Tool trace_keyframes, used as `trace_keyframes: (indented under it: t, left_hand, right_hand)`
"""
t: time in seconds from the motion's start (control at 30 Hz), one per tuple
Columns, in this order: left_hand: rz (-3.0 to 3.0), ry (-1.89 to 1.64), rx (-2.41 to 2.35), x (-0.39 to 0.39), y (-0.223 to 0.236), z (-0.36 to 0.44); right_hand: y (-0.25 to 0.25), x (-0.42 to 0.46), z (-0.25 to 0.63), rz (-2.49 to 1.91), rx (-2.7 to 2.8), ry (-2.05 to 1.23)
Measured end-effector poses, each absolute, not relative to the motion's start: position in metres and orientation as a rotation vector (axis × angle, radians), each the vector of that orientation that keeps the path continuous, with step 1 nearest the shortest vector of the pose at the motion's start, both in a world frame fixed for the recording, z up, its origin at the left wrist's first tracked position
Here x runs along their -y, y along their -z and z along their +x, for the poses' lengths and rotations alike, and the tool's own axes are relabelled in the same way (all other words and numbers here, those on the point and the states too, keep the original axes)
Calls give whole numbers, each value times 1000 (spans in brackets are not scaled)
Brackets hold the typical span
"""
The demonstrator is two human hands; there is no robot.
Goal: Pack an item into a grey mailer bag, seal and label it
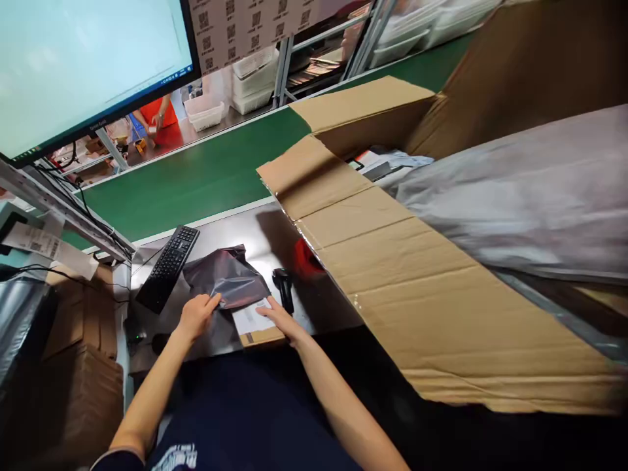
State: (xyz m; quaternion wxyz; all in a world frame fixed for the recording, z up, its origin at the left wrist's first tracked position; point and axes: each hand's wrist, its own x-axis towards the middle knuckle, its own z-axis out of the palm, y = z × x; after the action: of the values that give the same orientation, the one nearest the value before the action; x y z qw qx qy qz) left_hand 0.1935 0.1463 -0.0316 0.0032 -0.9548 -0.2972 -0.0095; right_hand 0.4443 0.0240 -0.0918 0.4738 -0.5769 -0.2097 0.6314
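while both hands rest on the work, the left hand [196,315] lies flat with fingers spread on the near edge of a dark grey poly mailer bag [226,280], pinning it rather than gripping it. the right hand [280,320], fingers extended and together, presses on a small cardboard package [255,325] bearing a white label, which sits just right of the left hand and partly under the bag's edge; the placing suggests bag and package are being steadied against each other. neither hand is closed around anything.

just beyond the right hand stands a black handheld scanner [284,288], with a red glow on the surface past it. beyond the left hand a black keyboard [168,267] lies at an angle. the surface is a dark, slightly reflective bench top [255,229]. right of the right hand a large open carton [417,288] holds more grey bags [515,196]. above the left hand hangs a monitor [88,65]; a green conveyor belt [206,173] runs behind, where another person in red [164,121] works.
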Motion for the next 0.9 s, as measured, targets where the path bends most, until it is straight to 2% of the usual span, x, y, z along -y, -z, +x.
trace_keyframes:
  t: [0.13,0.23,0.37,0.53,0.6,0.73,0.8,0.9]
  left_hand:
    - [-2920,108,1417,-137,55,186]
    - [-3062,214,1610,-134,56,203]
    - [-3204,315,1598,-140,39,223]
    - [-3100,289,1609,-135,38,200]
    - [-2908,429,1946,-131,53,185]
    - [-2333,825,2906,-121,93,172]
    - [-2229,862,3093,-112,110,179]
    - [-2218,971,3100,-98,121,198]
  right_hand:
    - [85,-30,434,-1366,847,-1694]
    - [69,-50,430,-1232,975,-1795]
    - [59,-72,448,-1226,811,-1823]
    - [82,-61,488,-1404,332,-1707]
    - [94,-50,489,-1416,263,-1686]
    - [110,-27,454,-1408,339,-1687]
    - [117,-17,428,-1414,301,-1632]
    - [128,-9,395,-1436,218,-1561]
